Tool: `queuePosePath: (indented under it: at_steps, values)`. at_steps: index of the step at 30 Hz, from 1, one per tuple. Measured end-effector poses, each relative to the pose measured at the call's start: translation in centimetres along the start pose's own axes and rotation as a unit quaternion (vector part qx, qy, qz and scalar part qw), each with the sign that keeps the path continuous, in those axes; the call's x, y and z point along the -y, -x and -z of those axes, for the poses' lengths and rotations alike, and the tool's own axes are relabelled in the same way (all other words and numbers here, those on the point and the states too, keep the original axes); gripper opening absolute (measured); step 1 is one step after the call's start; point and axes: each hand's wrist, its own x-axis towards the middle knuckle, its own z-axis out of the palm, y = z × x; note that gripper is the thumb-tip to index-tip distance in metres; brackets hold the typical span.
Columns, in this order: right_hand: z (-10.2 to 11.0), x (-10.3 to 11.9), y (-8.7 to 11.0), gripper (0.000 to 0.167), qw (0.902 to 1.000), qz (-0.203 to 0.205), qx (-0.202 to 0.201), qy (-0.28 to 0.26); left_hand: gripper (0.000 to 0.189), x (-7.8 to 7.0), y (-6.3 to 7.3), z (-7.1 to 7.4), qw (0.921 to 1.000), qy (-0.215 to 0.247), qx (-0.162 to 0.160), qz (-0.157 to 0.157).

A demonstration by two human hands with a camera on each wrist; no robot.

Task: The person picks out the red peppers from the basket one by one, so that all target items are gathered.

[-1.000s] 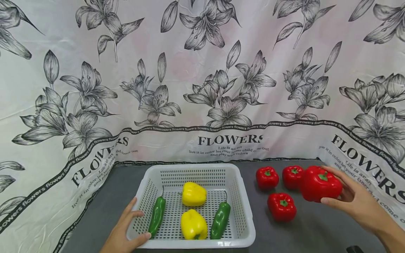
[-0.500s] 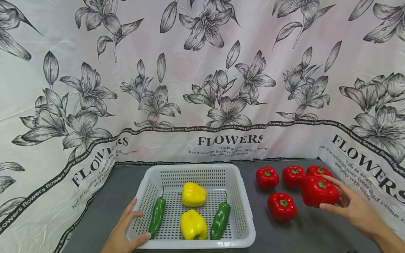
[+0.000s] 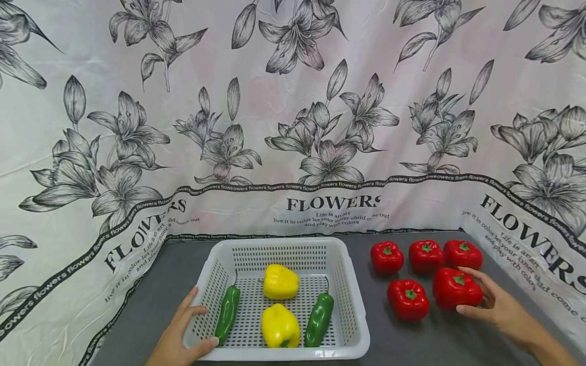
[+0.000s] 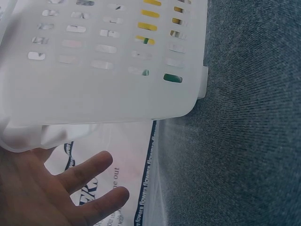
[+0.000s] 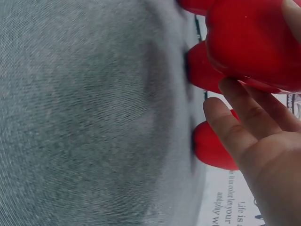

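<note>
In the head view my right hand (image 3: 501, 310) holds a red bell pepper (image 3: 457, 288) at the table's right side, thumb in front and fingers behind. The right wrist view shows this bell pepper (image 5: 256, 44) large, with fingertips against its side and the thumb partly in view. Another red bell pepper (image 3: 408, 300) stands just left of it. My left hand (image 3: 176, 330) rests on the near-left corner of a white plastic basket (image 3: 359, 325), thumb and a finger over the rim. Its other fingers (image 4: 101, 202) stretch out straight past the outer wall.
Three red bell peppers line the back right, among them a left one (image 3: 386, 257) and a right one (image 3: 463, 254). Inside the basket lie two yellow bell peppers (image 3: 281, 325) and two green chili peppers (image 3: 319, 319). A flower-print cloth (image 3: 334, 213) borders the grey tabletop (image 3: 412, 345).
My right hand has moved down and toward me with the red bell pepper, uncovering the one at the back right. The left hand and the basket have stayed put.
</note>
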Motion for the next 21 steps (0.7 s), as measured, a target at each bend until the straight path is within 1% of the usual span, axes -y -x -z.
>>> queuePosePath:
  at_steps: [4,7,10,14,17,21]
  values:
    - [-0.2,-0.4,-0.2,0.074,0.9999,-0.008,0.011,-0.003,0.046,0.1,0.0,0.0,0.9999,0.002,-0.002,-0.012]
    - [-0.3,-0.8,-0.3,0.074,0.9997,-0.017,0.015,-0.011,0.046,0.2,0.0,-0.1,0.9999,0.005,-0.002,-0.009]
    - [-0.4,-1.3,-0.2,0.074,0.9998,-0.019,0.008,-0.003,0.047,0.2,0.0,-0.2,1.0000,0.007,-0.002,-0.004]
    - [-0.4,-2.0,-0.1,0.074,0.9999,-0.008,0.013,0.005,0.047,0.1,0.0,-0.1,1.0000,0.007,-0.004,-0.001]
    - [-0.3,-2.5,-0.2,0.073,0.9995,0.008,0.030,-0.009,0.047,0.0,0.0,-0.1,1.0000,0.006,-0.004,-0.002]
    - [-0.3,-2.9,-0.1,0.073,0.9982,0.020,0.040,-0.038,0.047,0.0,0.0,0.0,1.0000,0.008,-0.002,0.002]
